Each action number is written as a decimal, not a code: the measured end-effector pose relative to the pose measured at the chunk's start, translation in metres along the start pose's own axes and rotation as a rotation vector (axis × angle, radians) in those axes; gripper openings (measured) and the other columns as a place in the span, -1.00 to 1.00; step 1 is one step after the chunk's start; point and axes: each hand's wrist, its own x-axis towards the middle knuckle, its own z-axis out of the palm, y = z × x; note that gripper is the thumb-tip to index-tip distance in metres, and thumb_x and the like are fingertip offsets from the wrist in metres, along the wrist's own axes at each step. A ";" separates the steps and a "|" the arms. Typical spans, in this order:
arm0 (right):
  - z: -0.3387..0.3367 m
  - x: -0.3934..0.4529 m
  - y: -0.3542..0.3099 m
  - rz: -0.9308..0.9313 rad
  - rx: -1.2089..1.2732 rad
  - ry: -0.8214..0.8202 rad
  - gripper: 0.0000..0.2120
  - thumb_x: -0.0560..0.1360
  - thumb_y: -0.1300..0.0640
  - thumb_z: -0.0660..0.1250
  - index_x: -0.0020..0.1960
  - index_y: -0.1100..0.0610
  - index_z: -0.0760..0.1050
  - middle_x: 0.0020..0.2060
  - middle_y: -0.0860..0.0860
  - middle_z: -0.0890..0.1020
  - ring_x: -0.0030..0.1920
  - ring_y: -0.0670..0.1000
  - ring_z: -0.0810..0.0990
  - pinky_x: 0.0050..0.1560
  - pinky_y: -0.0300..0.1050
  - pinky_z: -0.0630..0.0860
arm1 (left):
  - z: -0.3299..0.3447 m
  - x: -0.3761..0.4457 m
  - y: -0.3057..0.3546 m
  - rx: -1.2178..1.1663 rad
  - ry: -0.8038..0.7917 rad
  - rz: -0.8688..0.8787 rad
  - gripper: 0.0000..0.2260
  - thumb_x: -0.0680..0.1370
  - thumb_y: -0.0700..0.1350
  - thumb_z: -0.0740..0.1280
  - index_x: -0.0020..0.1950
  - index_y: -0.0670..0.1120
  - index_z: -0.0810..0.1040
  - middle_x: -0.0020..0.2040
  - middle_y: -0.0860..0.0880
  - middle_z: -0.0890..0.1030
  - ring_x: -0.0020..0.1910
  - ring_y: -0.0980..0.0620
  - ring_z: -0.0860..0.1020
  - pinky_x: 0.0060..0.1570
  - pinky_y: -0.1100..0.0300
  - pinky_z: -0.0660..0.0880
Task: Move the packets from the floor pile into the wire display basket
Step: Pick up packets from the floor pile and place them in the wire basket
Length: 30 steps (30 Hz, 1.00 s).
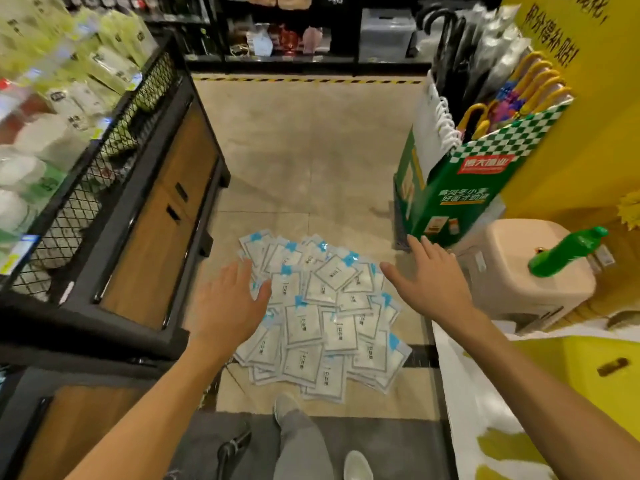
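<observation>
A pile of several flat white packets [322,317] with light blue tops lies spread on the tiled floor in front of my feet. My left hand [227,303] hovers over the pile's left edge, palm down, fingers apart, holding nothing. Over the pile's right edge my right hand [429,282] is stretched out with spread fingers, likewise empty. The black wire display basket [114,133] stands at the left on a wood-fronted cabinet; pale green and white packaged goods fill it.
A green checkered carton [453,188] with umbrellas stands at the right. Beside it is a beige plastic stool [516,275] carrying a green bottle [568,251]. A yellow bin [588,372] sits at the lower right. Shelves line the far wall.
</observation>
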 end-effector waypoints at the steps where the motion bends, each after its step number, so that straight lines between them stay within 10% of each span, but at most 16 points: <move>1: 0.007 0.007 -0.001 0.016 0.008 0.001 -0.13 0.57 -0.49 0.02 0.68 0.04 0.04 0.65 0.08 0.15 0.64 0.15 0.12 0.60 0.13 0.05 | 0.009 0.015 -0.005 -0.010 -0.019 0.002 -0.42 0.64 0.25 0.02 0.53 -0.08 0.29 0.48 -0.11 0.41 0.43 -0.15 0.40 0.42 -0.16 0.32; 11: 0.150 0.101 -0.007 0.124 -0.015 -0.067 -0.12 0.56 -0.48 0.06 0.68 0.04 0.04 0.65 0.08 0.17 0.64 0.13 0.12 0.62 0.16 0.10 | 0.144 0.141 -0.058 0.036 -0.192 0.013 -0.37 0.66 0.26 0.00 0.66 -0.03 0.09 0.64 -0.07 0.20 0.58 -0.11 0.22 0.52 -0.10 0.21; 30: 0.680 0.235 0.117 0.223 0.075 -0.178 -0.04 0.54 -0.41 0.18 0.69 0.11 -0.11 0.66 0.17 0.02 0.66 0.16 0.01 0.64 0.11 0.00 | 0.682 0.273 -0.133 0.074 -0.381 -0.109 -0.32 0.66 0.26 -0.01 0.65 -0.15 0.09 0.66 -0.14 0.10 0.64 -0.10 0.07 0.57 -0.14 0.10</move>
